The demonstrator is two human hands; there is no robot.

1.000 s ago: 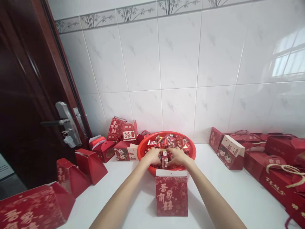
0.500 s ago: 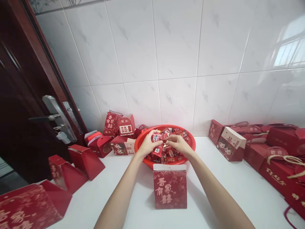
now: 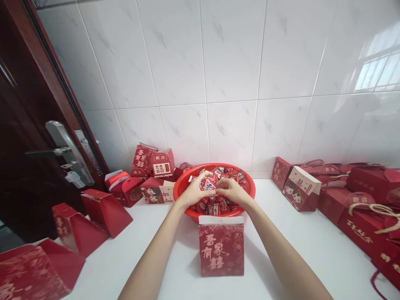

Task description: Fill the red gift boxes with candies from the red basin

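Both hands are over a red plastic basin (image 3: 178, 199) filled with wrapped candies (image 3: 215, 207). My left hand (image 3: 195, 191) is closed on a red candy packet (image 3: 208, 183) with a white label and dark lettering. Close beside it, my right hand (image 3: 233, 191) has its thumb and fingers pinched near the packet's right edge; whatever lies between those fingertips is too small to make out. In front of the basin, between my forearms, a red gift box (image 3: 221, 250) with pale lettering stands upright on the white table.
Several red gift boxes (image 3: 106, 213) line the left side, near a dark door (image 3: 18, 108) with a metal handle. Small patterned boxes (image 3: 158, 192) stand behind them. To the right are a box with cartoon figures (image 3: 300, 189) and red bags with rope handles (image 3: 353, 225). A tiled wall rises behind.
My left hand now has the candy packet turned and drawn up closer to my right fingertips. The view has shifted slightly, and both hands remain over the basin.
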